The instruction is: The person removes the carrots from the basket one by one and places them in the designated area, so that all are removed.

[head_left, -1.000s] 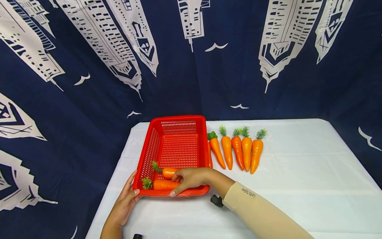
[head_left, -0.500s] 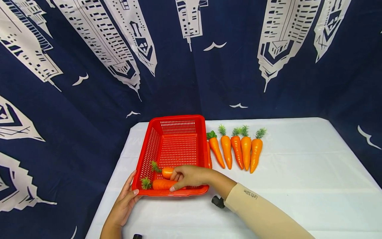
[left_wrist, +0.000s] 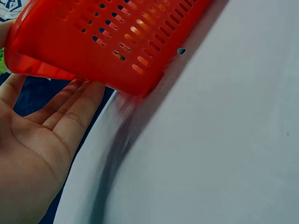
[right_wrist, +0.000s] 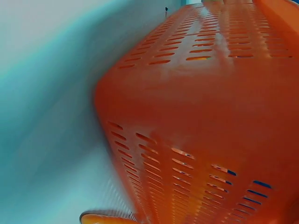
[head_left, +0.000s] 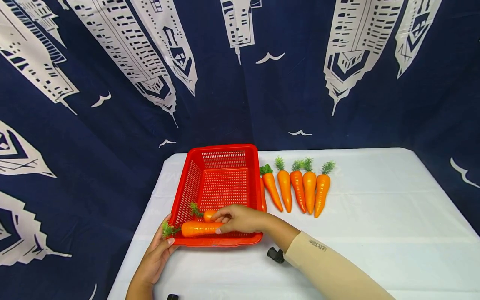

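A red plastic basket [head_left: 225, 183] with slotted walls stands on the white-covered table. My left hand [head_left: 153, 258] grips its near left corner, thumb on the rim; in the left wrist view the fingers of that hand [left_wrist: 42, 140] reach under the rim. With my right hand [head_left: 241, 218] I hold an orange carrot [head_left: 196, 228] by its narrow end, raised above the near part of the basket. Its green top overlaps the left rim. Behind it lies a second carrot [head_left: 208, 215], partly covered by my right fingers. The right wrist view shows mostly the basket's outer wall [right_wrist: 187, 102].
Right of the basket several carrots lie in a row, among them a leafy-topped carrot [head_left: 272, 192] and the rightmost carrot [head_left: 322, 196]. Another carrot [head_left: 263, 195] is half hidden by the basket's right wall. A black device [head_left: 275, 255] sits beside my right forearm. A dark blue curtain [head_left: 285, 104] hangs behind the table.
The front carrot in my right hand has come up and shifted left, its green top now over the rim. My left hand and the basket have stayed put.
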The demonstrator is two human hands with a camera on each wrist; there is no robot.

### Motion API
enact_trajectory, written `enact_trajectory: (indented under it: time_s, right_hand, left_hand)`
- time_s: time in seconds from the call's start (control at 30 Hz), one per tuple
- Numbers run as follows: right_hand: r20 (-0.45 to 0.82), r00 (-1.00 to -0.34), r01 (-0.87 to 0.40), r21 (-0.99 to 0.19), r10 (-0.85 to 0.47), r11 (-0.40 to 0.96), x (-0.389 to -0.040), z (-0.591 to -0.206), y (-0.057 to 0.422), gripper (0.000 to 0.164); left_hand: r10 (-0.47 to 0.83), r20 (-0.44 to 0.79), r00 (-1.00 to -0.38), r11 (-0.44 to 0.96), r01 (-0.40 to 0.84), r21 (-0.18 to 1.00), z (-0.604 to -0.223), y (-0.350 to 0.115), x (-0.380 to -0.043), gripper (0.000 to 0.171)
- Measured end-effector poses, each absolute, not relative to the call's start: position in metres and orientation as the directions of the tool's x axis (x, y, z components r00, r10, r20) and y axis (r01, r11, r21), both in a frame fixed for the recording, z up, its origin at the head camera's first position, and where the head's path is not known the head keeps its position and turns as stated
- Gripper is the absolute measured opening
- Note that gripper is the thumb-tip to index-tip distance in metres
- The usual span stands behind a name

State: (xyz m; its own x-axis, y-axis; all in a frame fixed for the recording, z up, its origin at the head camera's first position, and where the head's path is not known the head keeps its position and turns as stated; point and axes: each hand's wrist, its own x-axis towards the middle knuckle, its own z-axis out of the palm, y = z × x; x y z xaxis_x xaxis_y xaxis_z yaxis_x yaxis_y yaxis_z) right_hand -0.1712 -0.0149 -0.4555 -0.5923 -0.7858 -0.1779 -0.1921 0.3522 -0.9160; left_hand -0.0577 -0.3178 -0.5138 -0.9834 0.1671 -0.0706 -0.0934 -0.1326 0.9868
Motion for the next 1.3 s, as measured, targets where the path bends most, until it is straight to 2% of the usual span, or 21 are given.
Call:
enact_trajectory:
  time_s: [0.17, 0.47, 0.57, 0.8, 0.97, 1.3]
  right_hand:
    - [-0.160, -0.625, -0.207, -0.910, -0.764, 0.360, -0.170, -0.456, -0.015, 0.037]
    - [-0.028, -0.688, -0.341, -0.870, -0.726, 0.357, -0.164, -0.452, -0.013, 0.036]
    - [-0.006, -0.707, -0.337, -0.877, -0.707, 0.344, -0.162, -0.452, -0.013, 0.035]
    - [0.040, -0.750, -0.332, -0.887, -0.661, 0.322, -0.160, -0.454, -0.011, 0.036]
    - [0.076, -0.766, -0.316, -0.909, -0.638, 0.272, -0.159, -0.454, -0.010, 0.037]
    - [0.135, -0.816, -0.304, -0.927, -0.562, 0.219, -0.159, -0.454, -0.007, 0.037]
  left_hand:
    - [0.156, -0.073, -0.985, -0.131, -0.094, 0.987, -0.514, -0.318, -0.057, 0.068]
    - [0.134, -0.083, -0.987, -0.127, -0.100, 0.987, -0.514, -0.317, -0.055, 0.068]
    - [0.115, -0.098, -0.988, -0.125, -0.112, 0.986, -0.514, -0.317, -0.055, 0.068]
    - [0.110, -0.048, -0.993, -0.129, -0.062, 0.990, -0.515, -0.316, -0.055, 0.072]
    - [0.088, -0.069, -0.994, -0.118, -0.080, 0.990, -0.513, -0.315, -0.055, 0.073]
    - [0.175, -0.032, -0.984, -0.133, -0.056, 0.990, -0.514, -0.318, -0.058, 0.069]
